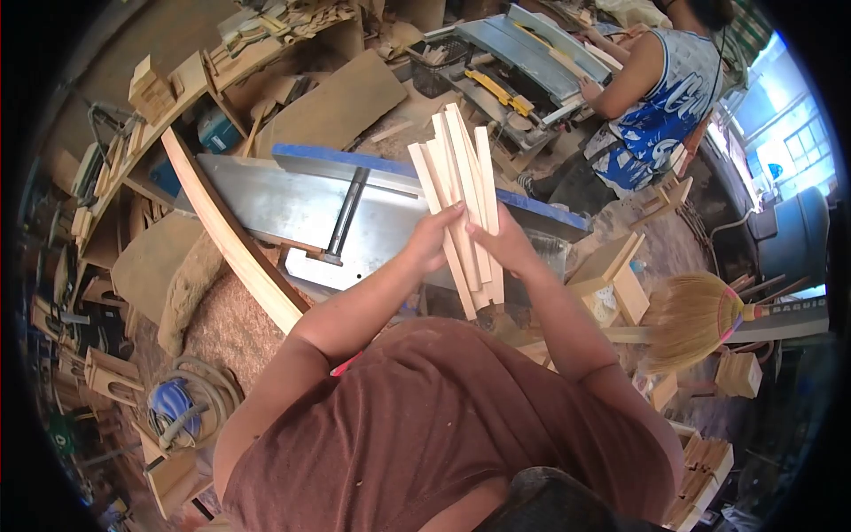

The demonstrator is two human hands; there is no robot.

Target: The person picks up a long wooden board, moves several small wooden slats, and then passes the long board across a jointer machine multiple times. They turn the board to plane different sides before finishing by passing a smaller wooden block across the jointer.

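Both my hands grip a loose bundle of pale wood strips (456, 177) in front of my chest. The strips stand roughly upright, fanned a little at the top and uneven at the ends. My left hand (431, 238) wraps the bundle's left side, thumb across the front. On the other side my right hand (503, 241) closes round it, its thumb also on the front. Just behind the strips lies a jointer (390, 235) with a grey metal bed, a dark crossbar and a long blue fence (337, 161).
A long curved board (232, 235) leans at the jointer's left end. Sawdust covers the floor there. A broom (696, 321) lies at right, near wooden pieces (612, 275). Beyond, a person (660, 97) works at a table saw (523, 58). A blue-topped machine with a hose (177, 410) sits lower left.
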